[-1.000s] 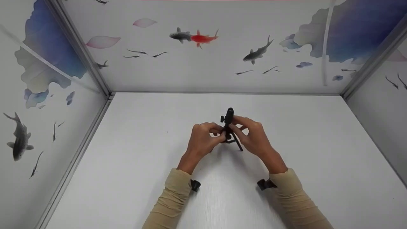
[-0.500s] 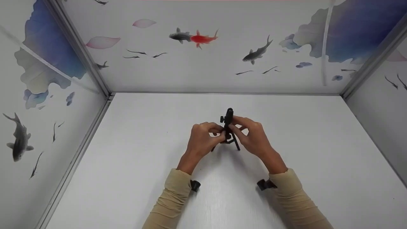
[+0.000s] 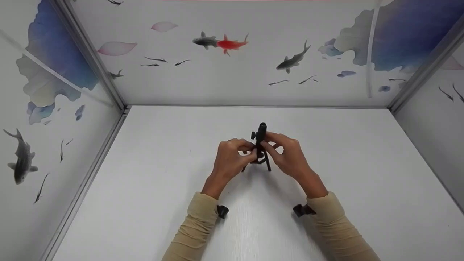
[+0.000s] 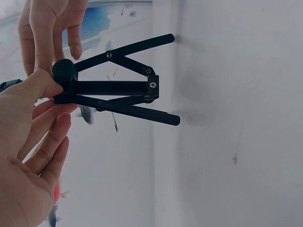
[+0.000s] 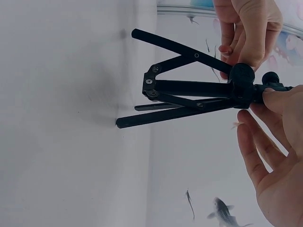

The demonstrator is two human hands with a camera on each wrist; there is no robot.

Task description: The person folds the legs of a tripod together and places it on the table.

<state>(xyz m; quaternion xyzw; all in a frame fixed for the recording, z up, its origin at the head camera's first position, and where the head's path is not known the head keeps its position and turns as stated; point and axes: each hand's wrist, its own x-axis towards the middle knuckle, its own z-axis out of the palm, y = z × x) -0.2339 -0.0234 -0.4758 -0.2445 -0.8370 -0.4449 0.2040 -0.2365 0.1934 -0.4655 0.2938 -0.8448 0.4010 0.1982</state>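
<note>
A small black tripod (image 3: pixel 260 135) is upright near the middle of the white table, its legs partly spread. At its leg collar, beside a round knob (image 4: pixel 63 71), my left hand (image 3: pixel 230 158) pinches it between thumb and fingers. Just above, my right hand (image 3: pixel 289 156) grips the neck with thumb and index finger, its other fingers loosely bent. Braces join the legs (image 5: pixel 163 117) to the centre column (image 5: pixel 189 88) in the right wrist view. Whether the leg tips touch the table I cannot tell. The fingers hide part of the collar.
The white table (image 3: pixel 145 188) spreads around both hands. Panels printed with fish (image 3: pixel 232 44) enclose it at the back and sides, with metal frame posts at the corners. Small black devices (image 3: pixel 222 211) sit at both wrists.
The tripod's legs have drawn closer together; the right leg's tip has shifted left and the left leg shows more. Both hands keep nearly the same place and hold.
</note>
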